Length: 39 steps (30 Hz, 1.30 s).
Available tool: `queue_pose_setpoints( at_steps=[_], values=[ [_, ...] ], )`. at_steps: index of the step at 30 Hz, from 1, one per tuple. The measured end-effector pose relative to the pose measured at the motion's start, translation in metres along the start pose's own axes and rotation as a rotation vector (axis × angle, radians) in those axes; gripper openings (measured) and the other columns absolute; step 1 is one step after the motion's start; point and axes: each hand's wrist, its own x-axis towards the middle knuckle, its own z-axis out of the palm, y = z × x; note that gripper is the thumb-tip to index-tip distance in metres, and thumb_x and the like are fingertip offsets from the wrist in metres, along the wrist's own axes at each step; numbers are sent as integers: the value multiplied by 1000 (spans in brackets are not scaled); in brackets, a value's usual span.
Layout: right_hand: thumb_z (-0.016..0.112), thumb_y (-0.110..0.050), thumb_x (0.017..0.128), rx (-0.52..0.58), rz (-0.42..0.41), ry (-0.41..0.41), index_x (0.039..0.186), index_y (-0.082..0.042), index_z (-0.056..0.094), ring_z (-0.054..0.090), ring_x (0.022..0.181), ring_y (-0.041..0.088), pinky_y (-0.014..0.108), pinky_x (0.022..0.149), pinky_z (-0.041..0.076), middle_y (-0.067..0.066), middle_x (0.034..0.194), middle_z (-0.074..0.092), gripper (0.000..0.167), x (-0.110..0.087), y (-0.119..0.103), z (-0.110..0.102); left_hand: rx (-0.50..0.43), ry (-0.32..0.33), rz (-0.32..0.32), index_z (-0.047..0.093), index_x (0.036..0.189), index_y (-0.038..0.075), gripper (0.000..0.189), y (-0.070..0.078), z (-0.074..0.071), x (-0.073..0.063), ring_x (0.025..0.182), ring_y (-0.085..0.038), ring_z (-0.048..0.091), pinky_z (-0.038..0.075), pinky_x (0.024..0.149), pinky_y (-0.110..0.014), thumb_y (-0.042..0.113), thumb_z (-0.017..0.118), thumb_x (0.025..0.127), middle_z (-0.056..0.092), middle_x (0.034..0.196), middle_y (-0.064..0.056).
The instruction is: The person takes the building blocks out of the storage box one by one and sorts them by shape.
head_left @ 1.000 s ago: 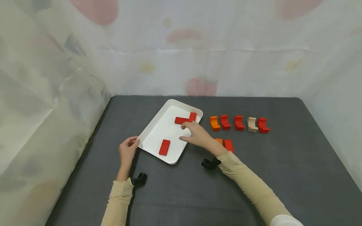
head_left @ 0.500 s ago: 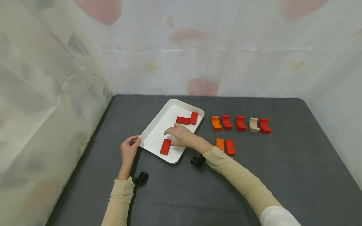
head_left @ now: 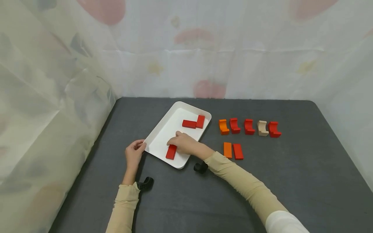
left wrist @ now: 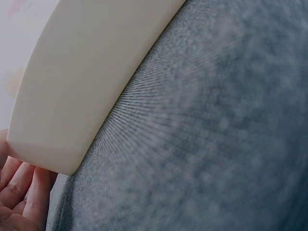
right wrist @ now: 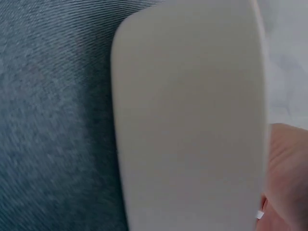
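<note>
The white tray (head_left: 164, 134) lies at an angle on the dark table. My left hand (head_left: 134, 157) holds its near-left corner; the left wrist view has the thumb at the rim and the curled fingers (left wrist: 24, 192) against the corner. Inside the tray, my right hand (head_left: 185, 144) reaches over the right side and pinches the far end of a red rectangular block (head_left: 171, 152), partly covering it. In the right wrist view the tray wall (right wrist: 192, 120) hides most of that hand. Two more red blocks, one crosswise (head_left: 189, 124) and one lengthwise (head_left: 200, 121), meet near the far-right corner.
Right of the tray stands a row of curved-notch blocks: one orange (head_left: 223, 127), one plain wood (head_left: 262, 128) and several red (head_left: 249, 127). In front of them lie an orange rectangular block (head_left: 227, 150) and a red one (head_left: 237, 151). A patterned curtain (head_left: 247, 64) hangs behind the table.
My right hand has moved left and nearer across the tray, from beside the far red blocks to the near one, its fingers closing on it. The left hand stays at the tray corner.
</note>
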Motion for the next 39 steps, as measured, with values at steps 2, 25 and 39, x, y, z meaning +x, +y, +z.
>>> queue_pose_setpoints(
  at_steps=[2, 25, 39],
  values=[
    [59, -3, 80, -6, 16, -20, 108, -15, 64, 43, 79, 15, 23, 67, 36, -8, 102, 62, 31, -1, 0, 2, -2, -1, -2, 68, 92, 0, 17, -1, 1, 0, 64, -5, 54, 41, 54, -15, 10, 65, 79, 64, 81, -15],
    [70, -21, 73, 88, 163, -21, 93, -10, 67, 44, 78, 15, 25, 69, 36, -1, 87, 61, 23, -8, 4, 5, 17, -1, -25, 68, 93, 0, 17, -1, 1, 0, 67, -9, 55, 41, 55, -15, 11, 65, 80, 64, 81, -13],
    [72, -27, 73, 372, 135, 228, 90, -10, 66, 44, 77, 13, 23, 70, 36, -5, 81, 59, 25, -33, 16, -2, -5, -5, -10, 68, 93, 0, 18, -1, 0, 0, 67, -7, 55, 41, 55, -15, 11, 65, 80, 64, 81, -12]
  ],
)
